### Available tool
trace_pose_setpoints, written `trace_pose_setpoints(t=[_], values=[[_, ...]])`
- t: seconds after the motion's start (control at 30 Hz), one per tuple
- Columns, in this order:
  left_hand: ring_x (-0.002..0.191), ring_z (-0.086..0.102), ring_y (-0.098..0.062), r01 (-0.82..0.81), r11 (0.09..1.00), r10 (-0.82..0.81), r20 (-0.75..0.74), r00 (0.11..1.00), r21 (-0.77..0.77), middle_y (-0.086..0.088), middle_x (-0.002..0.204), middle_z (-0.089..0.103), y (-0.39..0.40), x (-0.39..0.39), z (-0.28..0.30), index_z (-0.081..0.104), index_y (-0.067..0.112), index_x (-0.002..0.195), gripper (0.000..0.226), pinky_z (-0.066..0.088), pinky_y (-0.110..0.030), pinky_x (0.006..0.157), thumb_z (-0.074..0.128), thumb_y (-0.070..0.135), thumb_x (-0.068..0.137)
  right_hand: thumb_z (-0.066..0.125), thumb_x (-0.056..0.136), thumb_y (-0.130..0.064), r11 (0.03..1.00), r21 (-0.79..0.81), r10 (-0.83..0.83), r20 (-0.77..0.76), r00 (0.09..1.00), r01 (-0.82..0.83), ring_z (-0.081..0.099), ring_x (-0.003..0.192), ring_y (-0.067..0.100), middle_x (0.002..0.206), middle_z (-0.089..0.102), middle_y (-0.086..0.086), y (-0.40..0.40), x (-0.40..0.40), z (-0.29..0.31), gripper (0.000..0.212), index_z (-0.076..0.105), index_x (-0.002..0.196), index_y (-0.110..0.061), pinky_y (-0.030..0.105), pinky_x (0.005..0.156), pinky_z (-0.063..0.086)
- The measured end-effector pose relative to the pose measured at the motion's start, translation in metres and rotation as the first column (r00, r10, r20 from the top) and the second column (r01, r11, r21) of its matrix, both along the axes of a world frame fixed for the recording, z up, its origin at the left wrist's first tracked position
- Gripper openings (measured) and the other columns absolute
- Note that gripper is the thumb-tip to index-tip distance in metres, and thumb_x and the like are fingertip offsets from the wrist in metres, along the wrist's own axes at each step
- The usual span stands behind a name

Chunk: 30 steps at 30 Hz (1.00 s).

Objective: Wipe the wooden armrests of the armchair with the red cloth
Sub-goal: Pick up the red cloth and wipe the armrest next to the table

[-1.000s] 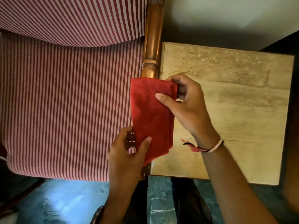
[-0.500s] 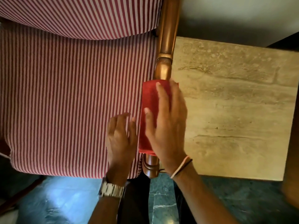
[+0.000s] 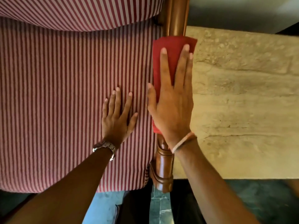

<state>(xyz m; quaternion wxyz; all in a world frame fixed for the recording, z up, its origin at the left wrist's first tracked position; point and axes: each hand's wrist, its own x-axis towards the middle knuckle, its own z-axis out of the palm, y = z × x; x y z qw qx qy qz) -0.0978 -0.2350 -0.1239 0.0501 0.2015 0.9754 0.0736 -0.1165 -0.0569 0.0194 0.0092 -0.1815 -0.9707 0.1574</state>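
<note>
The folded red cloth (image 3: 171,46) lies draped over the armchair's right wooden armrest (image 3: 177,18). My right hand (image 3: 173,104) presses flat on the cloth with fingers stretched along the armrest. The armrest's carved front end (image 3: 162,168) shows below my wrist. My left hand (image 3: 117,117) rests flat and empty, fingers spread, on the striped red-and-white seat cushion (image 3: 64,94) just left of the armrest. The middle stretch of the armrest is hidden under cloth and hand.
A beige stone-topped side table (image 3: 242,102) stands right against the armrest. The striped back cushion (image 3: 72,12) lies at the top. Dark green floor tiles (image 3: 158,206) and my dark trousers show at the bottom.
My right hand has pushed the cloth further along the armrest toward the chair back. My left hand let go of the cloth and now lies flat on the seat cushion.
</note>
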Motion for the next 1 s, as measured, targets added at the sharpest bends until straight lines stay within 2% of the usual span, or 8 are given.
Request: trace_pose_setpoints(t=[0.1,0.17,0.3,0.37,0.43,0.67,0.9,1.0], values=[[0.157,0.02,-0.033,0.012,1.0,-0.011,-0.053,0.999,0.025,-0.02,0.168,0.021,-0.001,0.001,-0.012,0.023,0.023,0.16,0.068,0.021,-0.052,0.126,0.032,0.054,0.101,0.045,0.106,-0.042,1.0,-0.007,0.027,0.033,0.999,-0.027,0.002,0.162,0.035,0.173,0.0,0.02,-0.019,0.059,0.0,0.068,0.016,0.165,-0.022,0.048,0.13,0.023],[0.157,0.019,-0.032,0.012,0.999,-0.01,-0.063,0.998,0.03,-0.019,0.169,0.019,-0.004,0.0,-0.018,0.02,0.024,0.161,0.069,0.017,-0.05,0.127,0.03,0.055,0.101,0.048,0.106,-0.041,0.999,-0.023,0.037,0.06,0.997,-0.036,0.003,0.162,0.035,0.173,0.0,0.02,-0.025,0.08,-0.002,0.069,0.017,0.165,-0.024,0.05,0.128,0.029],[0.156,0.022,-0.032,0.013,1.0,-0.013,-0.092,0.996,0.005,-0.017,0.169,0.018,-0.005,-0.001,-0.021,0.017,0.026,0.161,0.069,0.013,-0.046,0.127,0.028,0.057,0.1,0.052,0.102,-0.04,0.994,-0.103,0.022,0.012,1.0,-0.02,0.005,0.161,0.039,0.173,-0.002,0.021,-0.002,0.025,-0.003,0.074,0.015,0.165,-0.025,0.052,0.11,0.053],[0.156,0.021,-0.032,0.008,1.0,-0.007,-0.096,0.995,0.006,-0.017,0.169,0.019,-0.005,0.0,-0.021,0.016,0.026,0.161,0.069,0.014,-0.047,0.127,0.029,0.056,0.1,0.054,0.1,-0.037,0.994,-0.106,0.012,-0.02,1.0,-0.014,0.006,0.16,0.041,0.173,-0.001,0.022,0.01,-0.012,-0.002,0.076,0.016,0.165,-0.024,0.049,0.106,0.057],[0.157,0.021,-0.032,0.007,1.0,-0.005,-0.096,0.995,0.012,-0.017,0.169,0.019,-0.004,0.0,-0.021,0.017,0.026,0.161,0.069,0.017,-0.048,0.126,0.03,0.055,0.1,0.053,0.101,-0.036,0.998,-0.068,-0.005,-0.02,1.0,0.004,0.006,0.161,0.04,0.173,0.0,0.021,0.009,-0.018,-0.003,0.075,0.016,0.165,-0.025,0.048,0.107,0.056],[0.155,0.025,-0.033,0.016,0.999,-0.012,-0.116,0.993,0.036,-0.019,0.168,0.022,-0.003,0.0,-0.015,0.023,0.022,0.16,0.069,0.023,-0.05,0.125,0.035,0.053,0.1,0.057,0.101,-0.036,0.999,-0.052,0.004,0.093,0.996,0.001,0.008,0.161,0.037,0.174,-0.004,0.017,-0.033,0.1,0.002,0.08,0.01,0.165,-0.031,0.052,0.114,0.049],[0.155,0.024,-0.033,0.016,1.0,-0.012,-0.13,0.991,0.026,-0.018,0.169,0.02,-0.006,0.002,-0.017,0.021,0.023,0.161,0.068,0.023,-0.05,0.125,0.035,0.052,0.101,0.06,0.095,-0.028,0.996,-0.09,-0.011,0.01,1.0,0.012,0.002,0.161,0.04,0.174,-0.003,0.018,0.002,-0.003,0.0,0.084,0.013,0.165,-0.031,0.048,0.112,0.052],[0.156,0.021,-0.032,0.011,1.0,-0.01,-0.114,0.993,0.012,-0.018,0.169,0.018,-0.002,0.002,-0.017,0.021,0.022,0.161,0.069,0.022,-0.05,0.126,0.035,0.052,0.1,0.053,0.1,-0.031,0.997,-0.08,-0.004,0.018,1.0,0.005,0.001,0.161,0.038,0.174,-0.006,0.017,-0.005,0.02,0.0,0.078,0.01,0.165,-0.031,0.048,0.114,0.05]])
